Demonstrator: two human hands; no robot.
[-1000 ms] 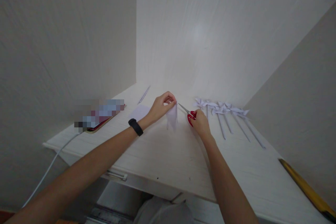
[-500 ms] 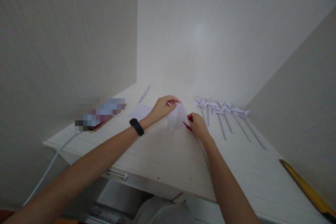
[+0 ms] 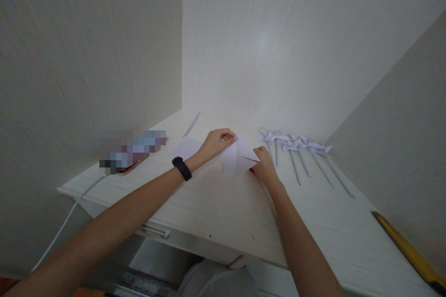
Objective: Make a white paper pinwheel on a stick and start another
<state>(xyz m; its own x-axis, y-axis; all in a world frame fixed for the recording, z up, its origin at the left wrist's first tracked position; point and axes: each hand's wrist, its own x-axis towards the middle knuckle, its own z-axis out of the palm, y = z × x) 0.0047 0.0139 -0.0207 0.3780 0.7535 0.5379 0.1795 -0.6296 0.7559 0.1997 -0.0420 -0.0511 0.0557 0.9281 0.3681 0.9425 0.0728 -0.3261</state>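
Observation:
My left hand (image 3: 220, 143), with a black band on its wrist, pinches the upper edge of a white paper sheet (image 3: 232, 158). The sheet is creased down its middle and held above the table. At its right corner, a dark slit runs inward. My right hand (image 3: 264, 165) is closed around red scissors (image 3: 252, 170); only a bit of red shows, and the paper and fingers hide the rest. Behind my left wrist lies another white paper (image 3: 187, 147).
Several paper pinwheels (image 3: 296, 143) on sticks lie at the right. Thin white sticks (image 3: 192, 125) rest at the back left. A blurred-out device (image 3: 135, 153) with a white cable (image 3: 66, 217) is at the left edge. A yellow-handled tool (image 3: 404, 248) lies far right. Walls enclose the white table (image 3: 216, 209).
The paper has turned and opened flatter toward me, showing a slit at its right corner. The red scissors have gone mostly out of sight behind it. Both hands have shifted only slightly.

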